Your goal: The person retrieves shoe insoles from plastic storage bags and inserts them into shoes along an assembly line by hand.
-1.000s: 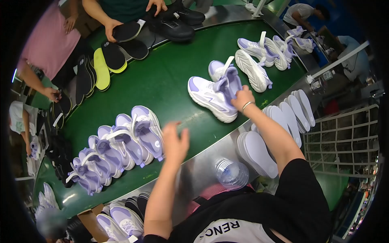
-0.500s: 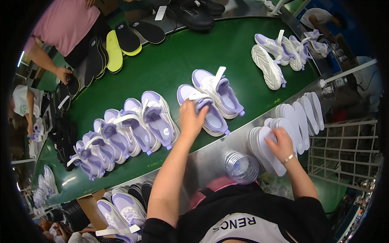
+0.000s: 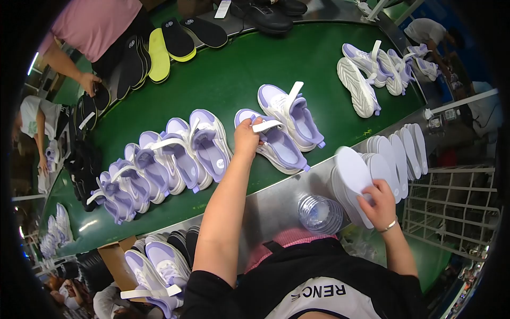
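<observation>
My left hand (image 3: 247, 139) grips the side of a white and lilac sneaker (image 3: 287, 152) near its strap, fingers curled over the upper. Its mate, another sneaker (image 3: 308, 123), stands right beside it on the green table. My right hand (image 3: 380, 206) is closed on the near end of a pale insole (image 3: 353, 166), tilted up off the stack (image 3: 340, 187) of insoles on the metal ledge. More insole stacks (image 3: 381, 149) lie just beyond that hand. A clear round plastic container (image 3: 319, 213) stands to its left.
A row of sneakers (image 3: 210, 146) stands left on the green conveyor table (image 3: 212, 80); more sneakers (image 3: 357, 87) lie at far right. Black and yellow insoles (image 3: 159, 56) line the far edge. A co-worker's hand (image 3: 91, 84) is there. A wire rack (image 3: 451, 199) stands right; boxed sneakers (image 3: 154, 266) sit below left.
My right hand has taken hold of an insole and raised its far end from the stack. My left hand has shifted along the sneaker, which has turned slightly.
</observation>
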Motion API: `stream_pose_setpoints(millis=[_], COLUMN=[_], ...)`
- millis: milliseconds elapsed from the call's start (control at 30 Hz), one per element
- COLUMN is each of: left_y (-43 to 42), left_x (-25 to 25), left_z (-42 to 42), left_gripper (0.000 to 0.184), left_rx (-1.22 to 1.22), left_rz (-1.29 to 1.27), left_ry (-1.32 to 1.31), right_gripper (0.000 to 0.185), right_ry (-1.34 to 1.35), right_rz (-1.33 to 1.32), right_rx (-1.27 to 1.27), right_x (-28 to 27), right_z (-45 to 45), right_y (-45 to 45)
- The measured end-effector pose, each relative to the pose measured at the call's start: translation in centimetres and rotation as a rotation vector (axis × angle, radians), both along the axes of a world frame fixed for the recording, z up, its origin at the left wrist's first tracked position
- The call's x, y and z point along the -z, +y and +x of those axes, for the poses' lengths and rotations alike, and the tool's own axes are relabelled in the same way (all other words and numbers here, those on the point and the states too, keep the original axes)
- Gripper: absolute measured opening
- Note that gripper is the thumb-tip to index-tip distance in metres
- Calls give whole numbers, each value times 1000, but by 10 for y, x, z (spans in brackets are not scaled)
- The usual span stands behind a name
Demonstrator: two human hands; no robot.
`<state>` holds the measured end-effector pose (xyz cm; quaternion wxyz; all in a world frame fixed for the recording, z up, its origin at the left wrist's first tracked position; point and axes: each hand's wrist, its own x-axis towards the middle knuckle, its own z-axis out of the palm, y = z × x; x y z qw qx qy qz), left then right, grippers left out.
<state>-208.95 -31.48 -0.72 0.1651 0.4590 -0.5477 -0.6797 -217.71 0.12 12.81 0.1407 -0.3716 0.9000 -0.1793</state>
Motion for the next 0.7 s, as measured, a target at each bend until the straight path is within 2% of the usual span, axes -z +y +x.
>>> stream_pose_setpoints(millis=[67,167,267,400,433,500,567,600,700], left_y=[1,1,0,-1,-1,0,0,1,-2], left_x=[0,2,5,9,9,12,19,18,27], left_z=[2,5,6,8,8,10,6,7,5], left_gripper=[26,27,27,24,22,22,22,23,25], left_rx=[11,20,29,21,6,-34,-70,-88,0], left_rz=[-18,-62,-61,11,25,92,44,6,-126], left_ry=[-8,-19,-14,33,43,71,110,98,-34], right_gripper=[13,8,11,12,12,15,22,24,23], right_ry=[258,341,347,216,174,139,287,306,194], right_rz=[-76,216,393,402,355,295,219,401,522], right_rx=[-388,-794,-929,-737,-659,-690,-611,-594,-653], right_x=[-1,16,55,101,103,98,77,66,51], right_z=[-5,-8,4,19,21,19,22,22,10], right_y=[-40,-107,-166,-205,-209,-192,-177,-173,-171])
